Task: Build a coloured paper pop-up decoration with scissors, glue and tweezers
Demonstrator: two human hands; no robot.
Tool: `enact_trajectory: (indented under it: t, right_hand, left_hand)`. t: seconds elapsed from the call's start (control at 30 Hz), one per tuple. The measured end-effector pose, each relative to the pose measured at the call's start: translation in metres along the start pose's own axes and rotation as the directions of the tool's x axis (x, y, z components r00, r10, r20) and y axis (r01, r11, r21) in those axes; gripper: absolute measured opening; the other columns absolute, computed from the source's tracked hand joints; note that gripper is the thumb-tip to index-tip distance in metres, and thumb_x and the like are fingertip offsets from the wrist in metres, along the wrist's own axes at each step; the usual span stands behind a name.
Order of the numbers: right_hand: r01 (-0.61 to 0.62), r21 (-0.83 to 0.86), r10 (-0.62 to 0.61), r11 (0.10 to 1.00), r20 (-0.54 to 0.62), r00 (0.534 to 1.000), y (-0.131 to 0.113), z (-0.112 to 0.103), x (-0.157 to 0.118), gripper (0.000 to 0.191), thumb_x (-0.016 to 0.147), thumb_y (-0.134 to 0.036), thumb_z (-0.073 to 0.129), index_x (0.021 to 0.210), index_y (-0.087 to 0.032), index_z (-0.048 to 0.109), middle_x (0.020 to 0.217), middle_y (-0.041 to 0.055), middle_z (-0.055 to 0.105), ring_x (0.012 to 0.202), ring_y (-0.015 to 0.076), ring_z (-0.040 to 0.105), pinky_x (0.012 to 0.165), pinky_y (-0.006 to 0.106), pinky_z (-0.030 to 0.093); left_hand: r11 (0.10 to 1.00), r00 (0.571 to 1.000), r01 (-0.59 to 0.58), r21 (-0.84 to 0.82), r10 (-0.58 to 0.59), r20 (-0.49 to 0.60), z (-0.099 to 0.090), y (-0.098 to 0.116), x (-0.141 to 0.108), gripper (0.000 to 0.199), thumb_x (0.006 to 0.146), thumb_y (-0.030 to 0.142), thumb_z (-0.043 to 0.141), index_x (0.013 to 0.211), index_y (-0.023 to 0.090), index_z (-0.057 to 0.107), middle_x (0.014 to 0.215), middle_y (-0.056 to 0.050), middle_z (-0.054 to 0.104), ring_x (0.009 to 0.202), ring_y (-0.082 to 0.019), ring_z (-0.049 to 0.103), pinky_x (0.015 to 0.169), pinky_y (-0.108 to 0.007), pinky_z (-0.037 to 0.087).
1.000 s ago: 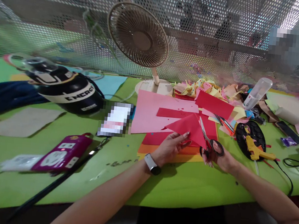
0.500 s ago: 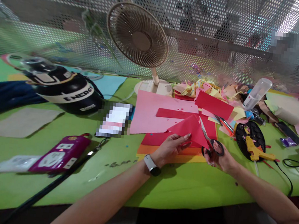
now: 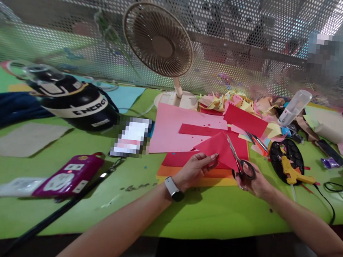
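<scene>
Fingers pinch together on the left hand (image 3: 196, 168) and curl in a grip on the right hand (image 3: 256, 182), above a green tabletop (image 3: 199, 217). Well beyond them stands a fan (image 3: 163, 46); nearer, past the left fingertips, lies a pink sheet (image 3: 170, 124). Pinched in the left fingers is red paper (image 3: 214, 145), one corner pointing away (another juts toward the right fingers). Gripped by those right fingers, scissors (image 3: 238, 158) point forward and leftward along their long axis, blades at the paper's right side.
</scene>
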State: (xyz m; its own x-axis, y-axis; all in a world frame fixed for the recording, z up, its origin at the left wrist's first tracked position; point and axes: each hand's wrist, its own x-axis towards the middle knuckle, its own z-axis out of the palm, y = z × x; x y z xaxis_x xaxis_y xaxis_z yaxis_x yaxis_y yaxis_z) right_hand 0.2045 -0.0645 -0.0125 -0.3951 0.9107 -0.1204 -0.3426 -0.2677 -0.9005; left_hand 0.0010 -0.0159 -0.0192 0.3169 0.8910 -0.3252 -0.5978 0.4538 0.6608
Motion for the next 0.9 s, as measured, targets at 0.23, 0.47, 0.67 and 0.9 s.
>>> enact_trajectory:
  t: [0.23, 0.47, 0.67, 0.9]
  right_hand:
    - [0.041, -0.059, -0.041, 0.997, 0.009, 0.999, -0.0009, 0.0003, 0.0006, 0.044, 0.078, -0.061, 0.065, 0.075, -0.018, 0.054, 0.055, -0.0034, 0.058, 0.040, 0.0053, 0.045, 0.036, 0.017, 0.031]
    - [0.037, -0.083, -0.039, 0.996, -0.026, 0.999, -0.0061, 0.0055, -0.0009, 0.047, 0.075, -0.062, 0.069, 0.071, -0.020, 0.047, 0.050, -0.0060, 0.054, 0.035, 0.0041, 0.038, 0.032, 0.017, 0.024]
    - [0.028, -0.057, -0.030, 0.998, -0.041, 0.999, -0.0046, 0.0053, 0.0000, 0.050, 0.072, -0.062, 0.072, 0.069, -0.020, 0.045, 0.047, -0.0068, 0.053, 0.032, 0.0041, 0.037, 0.031, 0.016, 0.024]
    - [0.050, -0.081, -0.053, 0.995, -0.030, 0.998, -0.0048, 0.0034, 0.0013, 0.047, 0.075, -0.062, 0.069, 0.074, -0.019, 0.051, 0.050, -0.0050, 0.058, 0.035, 0.0045, 0.043, 0.033, 0.016, 0.028]
  left_hand:
    - [1.000, 1.000, 0.000, 0.005, 0.000, 0.007, -0.0011, -0.0011, 0.0001, 0.030, 0.052, 0.016, 0.092, 0.053, 0.013, 0.063, 0.070, -0.005, 0.074, 0.072, -0.013, 0.068, 0.077, -0.024, 0.057]
    - [1.000, 1.000, -0.003, 0.018, 0.003, 0.007, -0.0004, -0.0005, 0.0004, 0.030, 0.051, 0.016, 0.092, 0.053, 0.013, 0.063, 0.071, -0.006, 0.074, 0.072, -0.014, 0.069, 0.079, -0.027, 0.055]
    - [1.000, 1.000, -0.014, 0.023, 0.014, 0.006, 0.0011, -0.0008, -0.0001, 0.030, 0.047, 0.018, 0.094, 0.053, 0.013, 0.065, 0.072, -0.007, 0.075, 0.070, -0.014, 0.069, 0.076, -0.026, 0.055]
    - [0.998, 1.000, -0.005, 0.063, 0.004, 0.023, 0.0036, 0.0002, -0.0021, 0.032, 0.045, 0.021, 0.094, 0.051, 0.013, 0.064, 0.068, -0.006, 0.073, 0.066, -0.012, 0.066, 0.074, -0.024, 0.055]
